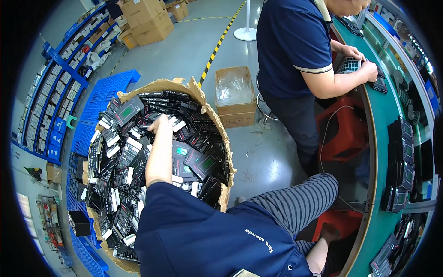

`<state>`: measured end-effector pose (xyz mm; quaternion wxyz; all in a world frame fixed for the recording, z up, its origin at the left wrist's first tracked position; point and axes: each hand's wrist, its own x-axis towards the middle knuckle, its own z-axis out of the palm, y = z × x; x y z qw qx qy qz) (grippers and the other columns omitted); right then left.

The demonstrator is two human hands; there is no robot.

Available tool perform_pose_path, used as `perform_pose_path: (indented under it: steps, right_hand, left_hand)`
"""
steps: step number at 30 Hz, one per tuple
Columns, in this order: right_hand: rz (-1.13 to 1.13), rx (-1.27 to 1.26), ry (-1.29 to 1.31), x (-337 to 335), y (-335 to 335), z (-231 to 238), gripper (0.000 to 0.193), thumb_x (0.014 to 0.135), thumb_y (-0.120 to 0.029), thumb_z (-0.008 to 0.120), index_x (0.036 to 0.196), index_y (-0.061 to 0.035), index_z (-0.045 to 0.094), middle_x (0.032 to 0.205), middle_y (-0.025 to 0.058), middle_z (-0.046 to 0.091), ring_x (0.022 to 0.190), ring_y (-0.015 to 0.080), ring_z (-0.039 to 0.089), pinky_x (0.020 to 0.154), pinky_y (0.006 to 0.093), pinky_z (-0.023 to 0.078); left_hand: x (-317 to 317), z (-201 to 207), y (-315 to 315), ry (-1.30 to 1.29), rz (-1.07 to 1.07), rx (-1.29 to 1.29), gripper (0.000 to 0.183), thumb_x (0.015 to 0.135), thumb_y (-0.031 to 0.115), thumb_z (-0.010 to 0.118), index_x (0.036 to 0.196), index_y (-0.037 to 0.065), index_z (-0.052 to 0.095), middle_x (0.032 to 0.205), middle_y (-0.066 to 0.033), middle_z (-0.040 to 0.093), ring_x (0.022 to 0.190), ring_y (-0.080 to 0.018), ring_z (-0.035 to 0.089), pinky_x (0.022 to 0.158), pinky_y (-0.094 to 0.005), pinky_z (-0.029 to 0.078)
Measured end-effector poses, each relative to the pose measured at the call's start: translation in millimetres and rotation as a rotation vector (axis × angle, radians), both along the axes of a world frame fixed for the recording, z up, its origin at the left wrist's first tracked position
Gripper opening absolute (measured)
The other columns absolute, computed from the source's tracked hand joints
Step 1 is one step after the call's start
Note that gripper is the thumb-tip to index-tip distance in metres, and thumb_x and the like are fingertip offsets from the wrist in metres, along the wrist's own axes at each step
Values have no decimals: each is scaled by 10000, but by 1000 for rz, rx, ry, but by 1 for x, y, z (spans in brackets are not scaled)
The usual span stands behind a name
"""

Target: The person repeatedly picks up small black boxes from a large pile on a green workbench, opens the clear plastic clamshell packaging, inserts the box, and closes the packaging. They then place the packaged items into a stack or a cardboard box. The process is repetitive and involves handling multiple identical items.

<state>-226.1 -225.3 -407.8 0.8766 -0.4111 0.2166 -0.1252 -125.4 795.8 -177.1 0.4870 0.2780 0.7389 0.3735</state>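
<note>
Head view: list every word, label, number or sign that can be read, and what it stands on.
Navy shirt in the foreground: pale lettering, readable but not copied here.
Black boxes in the cardboard bin: printing too small to read.
Boxed stack on the green bench: too small to read.
Brown carton on the floor: too small to read.

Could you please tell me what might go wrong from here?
The boxes lie loosely at many angles, so some might slide with the left hand reaching among them. The carton has a torn, ragged rim, which could scrape the arm. The white cord loops beside the co-worker's leg and might catch a foot.
</note>
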Motion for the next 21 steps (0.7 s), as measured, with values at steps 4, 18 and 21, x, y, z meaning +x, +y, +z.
perform_pose_path:
  steps: [4,18,21]
  right_hand:
    - [-410,405,246,40,79,37,322,811,-383,523,552,-211,437,598,-43,422,528,177,441,559,422,360]
    - [-259,219,243,19,82,40,306,936,-315,461,658,-189,483,647,-7,475,623,184,502,620,379,420]
    - [-281,258,226,22,69,23,256,943,-328,451,760,-174,541,767,18,533,720,215,544,663,419,432]
  left_hand:
    - [-7,16,62,454,44,39,1305,722,320,868,1598,148,-84,1483,-213,370,1281,-383,506,1014,-523,495]
    - [13,68,12,657,-373,-8,1282,598,505,907,1593,219,152,1415,-239,417,1179,-388,591,962,-475,532]
    - [-2,30,44,660,-333,0,1115,569,535,884,1451,41,417,1341,-225,511,1141,-339,609,953,-425,531]
